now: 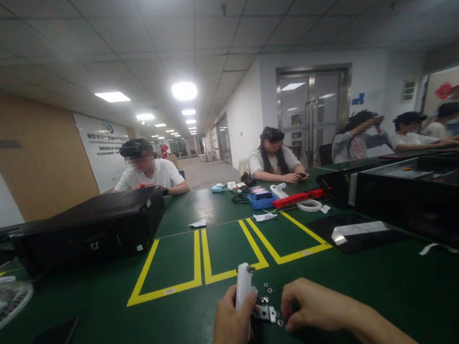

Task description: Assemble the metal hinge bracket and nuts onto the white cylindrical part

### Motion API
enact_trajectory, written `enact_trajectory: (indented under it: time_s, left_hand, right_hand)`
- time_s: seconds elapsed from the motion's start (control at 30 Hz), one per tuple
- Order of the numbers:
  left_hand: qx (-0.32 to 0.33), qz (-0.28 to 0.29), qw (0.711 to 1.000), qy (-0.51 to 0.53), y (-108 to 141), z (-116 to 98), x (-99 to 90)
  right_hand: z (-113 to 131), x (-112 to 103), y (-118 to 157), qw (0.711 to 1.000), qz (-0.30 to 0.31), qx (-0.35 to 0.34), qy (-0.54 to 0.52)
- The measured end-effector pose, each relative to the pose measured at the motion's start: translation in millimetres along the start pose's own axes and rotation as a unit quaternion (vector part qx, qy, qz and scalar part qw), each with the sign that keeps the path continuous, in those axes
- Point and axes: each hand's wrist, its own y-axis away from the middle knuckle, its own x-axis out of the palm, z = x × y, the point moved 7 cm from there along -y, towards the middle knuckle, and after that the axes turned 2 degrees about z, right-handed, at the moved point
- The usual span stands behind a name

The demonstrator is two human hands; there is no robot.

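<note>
My left hand (233, 330) grips a white handheld plastic device (244, 290), which stands upright with a small metal fitting at its top. A small metal hinge-like bracket (265, 313) lies on the green bench (186, 332) just right of that device. Several small metal nuts or washers (267, 289) are scattered above the bracket. My right hand (313, 304) is curled, its fingertips at the bracket's right end. Whether those fingers pinch a small part is hidden.
A large black case (89, 230) stands to the left, and a black open-topped box (429, 209) stands to the right. Yellow tape lines (234, 253) mark the bench ahead. Farther along are a blue basket (261, 201) and a red tool (291, 200). Several people sit beyond.
</note>
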Motion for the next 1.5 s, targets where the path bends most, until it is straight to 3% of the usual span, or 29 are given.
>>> enact_trajectory:
  time_s: [0.13,0.37,0.5,0.6,0.73,0.93,1.23,1.5]
  left_hand:
    - [0.008,-0.005,1.000,-0.008,1,0,-1.8]
    - [0.008,-0.001,1.000,-0.023,2,-3,-0.2]
    - [0.014,0.004,0.999,-0.044,5,-7,0.5]
    - [0.023,0.015,0.997,-0.066,6,-9,2.2]
    - [0.028,0.011,0.997,-0.067,6,-10,2.4]
    - [0.043,0.023,0.996,-0.074,8,-13,3.0]
    - [0.063,0.034,0.993,-0.097,9,-16,4.3]
    - [0.053,0.036,0.994,-0.084,6,-13,4.5]
  right_hand:
    - [-2,6,-5,1.000,0.018,0.015,0.001]
    - [0,1,4,0.992,-0.006,0.097,0.079]
    - [10,1,8,0.996,-0.021,0.030,0.080]
    - [3,-2,5,0.999,-0.022,0.024,-0.042]
    - [-4,-18,-3,0.973,-0.120,-0.005,-0.195]
    - [-10,-20,-10,0.919,-0.262,-0.033,-0.293]
    - [10,-18,0,0.892,-0.348,-0.155,-0.242]
    - [13,-8,-1,0.887,-0.361,-0.199,-0.208]
